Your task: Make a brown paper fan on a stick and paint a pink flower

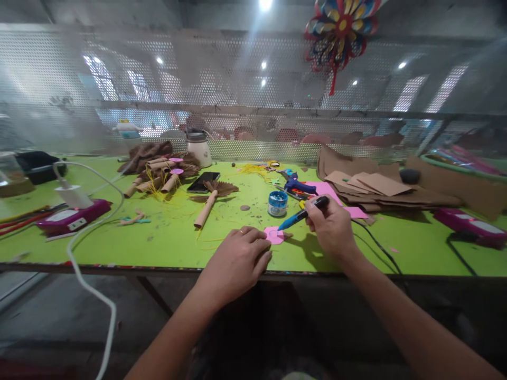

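Note:
My right hand (330,224) is closed round a marker (295,217) with a black barrel and a blue front part. The marker's tip touches a small piece of pink paper (274,235) that lies near the table's front edge. A faint curved line shows on the paper. From the other side, my left hand (240,258) rests on the table with its fingers bent and close together, its fingertips holding the paper's left edge down. Just behind the paper stands a small open jar (278,203) with blue on its rim and inside.
Behind the jar lie a blue-handled tool (299,184) and pink sheets (327,191). Brown paper (380,182) is stacked at right. A brown paper figure (209,203), a phone (198,182) and several paper rolls (162,177) lie at left, near a power strip (75,216) and white cable (79,264).

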A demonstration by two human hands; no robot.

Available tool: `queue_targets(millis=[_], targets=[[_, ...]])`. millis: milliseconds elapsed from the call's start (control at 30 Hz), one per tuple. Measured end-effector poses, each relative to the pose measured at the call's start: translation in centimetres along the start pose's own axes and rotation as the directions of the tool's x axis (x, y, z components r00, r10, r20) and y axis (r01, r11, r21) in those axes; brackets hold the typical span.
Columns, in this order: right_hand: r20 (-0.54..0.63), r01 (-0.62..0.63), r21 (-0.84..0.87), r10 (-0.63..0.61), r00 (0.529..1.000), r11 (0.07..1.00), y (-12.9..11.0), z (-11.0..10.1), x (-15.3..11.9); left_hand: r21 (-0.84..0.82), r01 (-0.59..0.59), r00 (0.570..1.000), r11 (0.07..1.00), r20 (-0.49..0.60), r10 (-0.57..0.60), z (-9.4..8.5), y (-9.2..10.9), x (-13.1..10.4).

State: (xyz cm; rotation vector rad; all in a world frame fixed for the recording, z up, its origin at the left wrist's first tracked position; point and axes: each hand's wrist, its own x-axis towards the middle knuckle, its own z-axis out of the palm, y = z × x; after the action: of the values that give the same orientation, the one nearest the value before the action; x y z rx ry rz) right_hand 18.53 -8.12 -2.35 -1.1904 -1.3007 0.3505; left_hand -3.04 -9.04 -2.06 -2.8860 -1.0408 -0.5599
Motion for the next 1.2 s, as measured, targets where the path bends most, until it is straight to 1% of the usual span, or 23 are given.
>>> queue_targets(millis=[100, 267, 400, 533, 733, 1200], targets=[[-0.014, -0.006, 0.022, 0.006, 1.000, 1.000, 0.02, 0.00, 0.10, -0.003, 0.000, 1.000, 1.000, -0.003, 0.000, 0.05, -0.04, -0.03], [0.055, -0.023, -0.003, 0.023, 0.998, 1.000, 0.04, 0.15, 0.05, 0.001, 0.002, 1.000, 1.000, -0.014, -0.002, 0.11, -0.05, -0.01], [0.080, -0.009, -0.015, 0.010, 0.997, 1.000, 0.00, 0.21, -0.09, 0.004, -0.002, 1.000, 1.000, -0.012, 0.002, 0.05, 0.02, 0.00], [0.076, -0.001, 0.002, 0.001, 0.997, 1.000, 0.04, 0.31, -0.18, 0.002, -0.004, 1.000, 1.000, -0.007, 0.004, 0.01, 0.03, -0.05], [0.141, -0.006, 0.052, -0.001, 0.990, 0.999, -0.05, 0.45, -0.39, 0.001, 0.002, 1.000, 1.000, 0.001, -0.002, -0.04, -0.01, -0.06], [0.171, 0.059, -0.024, -0.054, 0.984, 0.998, 0.35, 0.62, -0.37, 0.007, -0.002, 0.999, 1.000, -0.032, 0.002, 0.27, -0.07, -0.15]])
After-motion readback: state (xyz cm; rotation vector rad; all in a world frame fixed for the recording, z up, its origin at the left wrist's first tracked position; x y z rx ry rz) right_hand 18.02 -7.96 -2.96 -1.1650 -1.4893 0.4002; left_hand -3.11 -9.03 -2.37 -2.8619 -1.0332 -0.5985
